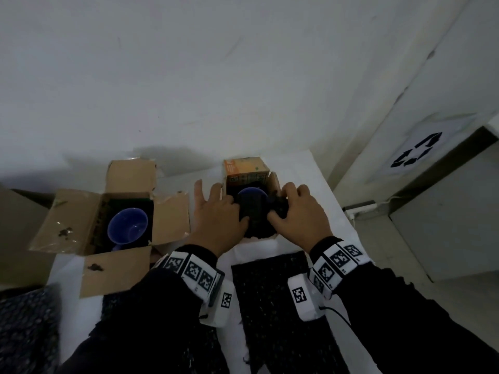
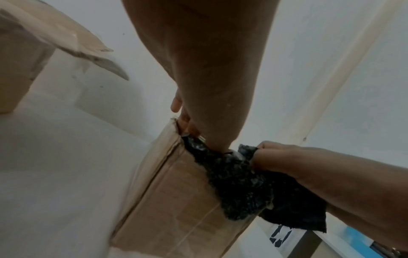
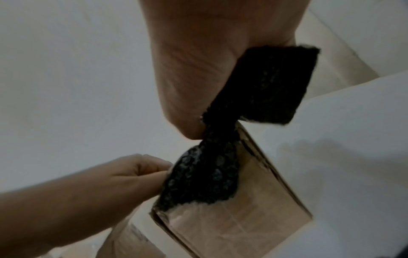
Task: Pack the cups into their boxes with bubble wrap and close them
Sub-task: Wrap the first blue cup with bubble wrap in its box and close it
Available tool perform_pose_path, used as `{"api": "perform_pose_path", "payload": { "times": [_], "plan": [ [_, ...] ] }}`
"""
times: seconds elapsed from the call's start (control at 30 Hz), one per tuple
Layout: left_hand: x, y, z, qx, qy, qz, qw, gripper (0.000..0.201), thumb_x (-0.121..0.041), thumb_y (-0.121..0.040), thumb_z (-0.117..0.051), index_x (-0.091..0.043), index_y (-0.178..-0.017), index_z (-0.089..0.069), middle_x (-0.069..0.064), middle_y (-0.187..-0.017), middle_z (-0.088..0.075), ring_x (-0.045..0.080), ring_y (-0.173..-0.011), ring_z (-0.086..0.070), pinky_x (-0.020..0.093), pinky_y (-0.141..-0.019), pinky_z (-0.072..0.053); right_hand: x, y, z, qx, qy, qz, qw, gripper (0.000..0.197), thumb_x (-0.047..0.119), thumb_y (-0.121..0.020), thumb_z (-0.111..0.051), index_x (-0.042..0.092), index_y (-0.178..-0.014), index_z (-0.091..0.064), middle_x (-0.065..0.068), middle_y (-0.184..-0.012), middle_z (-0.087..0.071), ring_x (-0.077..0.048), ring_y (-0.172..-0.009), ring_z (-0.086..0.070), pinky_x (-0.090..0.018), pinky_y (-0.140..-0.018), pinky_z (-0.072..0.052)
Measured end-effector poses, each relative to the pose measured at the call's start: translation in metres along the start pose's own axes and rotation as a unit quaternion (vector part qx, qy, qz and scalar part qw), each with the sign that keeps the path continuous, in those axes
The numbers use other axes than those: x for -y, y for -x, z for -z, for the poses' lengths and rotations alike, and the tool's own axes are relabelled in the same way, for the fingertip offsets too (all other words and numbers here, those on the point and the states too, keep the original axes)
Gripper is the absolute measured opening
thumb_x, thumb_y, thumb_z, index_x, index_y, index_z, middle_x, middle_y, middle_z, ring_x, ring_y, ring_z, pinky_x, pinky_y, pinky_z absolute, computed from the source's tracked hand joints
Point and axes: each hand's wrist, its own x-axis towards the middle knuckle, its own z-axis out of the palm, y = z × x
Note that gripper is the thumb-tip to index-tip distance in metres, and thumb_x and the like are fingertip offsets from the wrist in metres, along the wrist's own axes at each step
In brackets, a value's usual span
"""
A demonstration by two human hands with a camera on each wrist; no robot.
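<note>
A small cardboard box stands open at the back of the white table. Inside it a blue cup shows under a sheet of black bubble wrap that spills over the near wall. My left hand holds the wrap's left edge, thumb on top, two fingers stretched along the box's left side. My right hand grips the bunched right part. The wrist views show the wrap hanging over the box. A second blue cup sits in the larger open box at left.
More black bubble wrap lies on the table near me, and another piece at the lower left. The table's right edge drops to the floor, where a power strip lies. A white bin with a recycling sign stands at right.
</note>
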Motion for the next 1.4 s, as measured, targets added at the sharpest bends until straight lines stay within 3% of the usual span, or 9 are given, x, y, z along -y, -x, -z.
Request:
{"api": "perform_pose_path", "payload": {
  "times": [0.2, 0.33, 0.53, 0.67, 0.83, 0.97, 1.17, 1.27, 1.4],
  "plan": [
    [-0.002, -0.01, 0.001, 0.016, 0.06, 0.045, 0.997, 0.058, -0.052, -0.088, -0.05, -0.034, -0.142, -0.037, -0.002, -0.114, -0.063, 0.032, -0.123, -0.034, 0.057, -0.103, -0.017, 0.015, -0.005, 0.008, -0.013, -0.083, 0.106, 0.991, 0.04, 0.001, -0.066, -0.064, 0.019, -0.099, -0.051, -0.002, -0.103, -0.046, -0.023, -0.076, -0.051, -0.034, -0.061, -0.048],
    [0.002, -0.016, -0.003, -0.007, 0.056, 0.067, 0.996, 0.011, -0.038, -0.086, -0.056, -0.032, -0.09, -0.065, -0.011, -0.076, -0.051, 0.024, -0.103, -0.04, 0.045, -0.085, -0.026, 0.015, -0.004, 0.007, -0.014, -0.072, 0.137, 0.988, 0.033, -0.007, -0.066, -0.059, 0.016, -0.091, -0.054, -0.004, -0.102, -0.05, -0.027, -0.074, -0.053, -0.038, -0.061, -0.05],
    [0.003, -0.009, -0.003, -0.084, 0.049, 0.058, 0.994, 0.006, -0.034, -0.082, -0.061, -0.029, -0.078, -0.061, -0.011, -0.082, -0.058, 0.024, -0.104, -0.041, 0.043, -0.083, -0.021, 0.004, -0.004, 0.002, -0.012, 0.037, 0.206, 0.978, 0.022, 0.004, -0.069, -0.053, 0.015, -0.085, -0.062, -0.003, -0.092, -0.06, -0.028, -0.077, -0.05, -0.033, -0.062, -0.037],
    [0.004, -0.008, 0.004, -0.133, 0.027, -0.002, 0.991, 0.01, -0.023, -0.071, -0.067, -0.026, -0.073, -0.057, -0.004, -0.077, -0.057, 0.027, -0.088, -0.049, 0.039, -0.074, -0.023, 0.008, -0.007, -0.001, 0.048, 0.103, 0.247, 0.962, 0.026, 0.016, -0.077, -0.043, 0.015, -0.079, -0.068, -0.005, -0.079, -0.064, -0.029, -0.069, -0.052, -0.038, -0.062, -0.043],
    [0.014, -0.01, -0.007, -0.103, 0.048, -0.135, 0.984, 0.029, -0.022, -0.085, -0.058, -0.033, -0.112, -0.062, -0.005, -0.09, -0.063, 0.023, -0.085, -0.055, 0.039, -0.077, -0.028, 0.017, -0.013, 0.013, 0.174, 0.095, 0.254, 0.947, 0.026, 0.036, -0.073, -0.045, 0.02, -0.073, -0.066, 0.001, -0.068, -0.061, -0.026, -0.067, -0.052, -0.036, -0.067, -0.04],
    [0.02, -0.008, -0.003, -0.078, 0.054, -0.176, 0.98, 0.051, -0.042, -0.09, -0.023, -0.023, -0.088, -0.07, 0.0, -0.089, -0.061, 0.021, -0.084, -0.051, 0.038, -0.076, -0.03, 0.013, -0.016, 0.013, 0.115, 0.167, 0.25, 0.947, 0.013, 0.022, -0.07, -0.063, 0.02, -0.082, -0.068, -0.003, -0.085, -0.064, -0.032, -0.079, -0.052, -0.035, -0.064, -0.031],
    [0.022, -0.002, -0.008, -0.127, 0.033, -0.242, 0.961, 0.029, -0.037, -0.091, -0.048, -0.02, -0.093, -0.071, 0.002, -0.085, -0.062, 0.023, -0.075, -0.055, 0.036, -0.069, -0.037, 0.021, -0.017, 0.004, 0.104, 0.163, 0.272, 0.943, 0.015, 0.008, -0.066, -0.074, 0.013, -0.077, -0.067, -0.01, -0.076, -0.059, -0.032, -0.059, -0.056, -0.036, -0.055, -0.04],
    [0.018, 0.009, -0.018, -0.127, 0.085, -0.262, 0.953, 0.038, -0.035, -0.094, -0.034, -0.019, -0.115, -0.061, -0.001, -0.075, -0.064, 0.023, -0.065, -0.059, 0.035, -0.069, -0.042, 0.02, -0.011, 0.008, 0.141, 0.133, 0.275, 0.942, 0.022, 0.03, -0.076, -0.053, 0.013, -0.082, -0.065, -0.007, -0.075, -0.059, -0.031, -0.061, -0.057, -0.039, -0.063, -0.049],
    [0.015, 0.016, -0.028, -0.127, 0.068, -0.244, 0.959, 0.044, -0.053, -0.094, -0.036, -0.024, -0.105, -0.067, -0.003, -0.086, -0.07, 0.022, -0.086, -0.064, 0.04, -0.098, -0.034, 0.011, -0.005, 0.01, 0.124, 0.169, 0.324, 0.922, 0.042, 0.054, -0.079, -0.045, 0.021, -0.091, -0.068, 0.002, -0.074, -0.065, -0.022, -0.07, -0.062, -0.043, -0.091, -0.045]
  ]
}}
